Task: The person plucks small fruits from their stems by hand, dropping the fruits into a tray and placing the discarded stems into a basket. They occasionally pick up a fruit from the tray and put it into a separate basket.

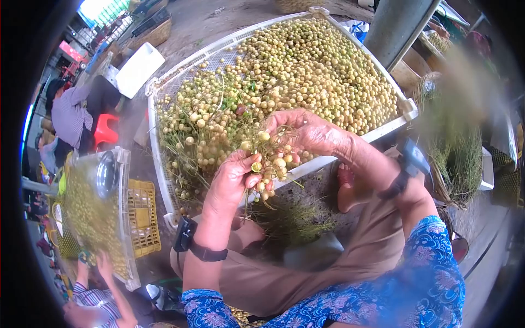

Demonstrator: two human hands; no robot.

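Over the near edge of a large white mesh tray (154, 143), both my hands are at one bunch of small round yellowish fruits (280, 162) on thin green-brown stems. My left hand (229, 176) is closed on the bunch from below, its thumb beside a greenish fruit. My right hand (311, 131) reaches in from the right, with bent fingers at the top of the same stems; its fingertips are partly hidden. Loose fruits (328, 65) of the same kind heap up in the tray, and stemmed ones (191, 131) lie at its left side. A dark reddish fruit (240, 110) lies among them.
Cut stems (295, 218) are piled on the ground below my hands, and more stems (454, 158) stand at the right. A grey post (396, 33) rises behind the tray. At left, another person's hands (104, 265) are over a second fruit tray (124, 218), beside a yellow crate (143, 216).
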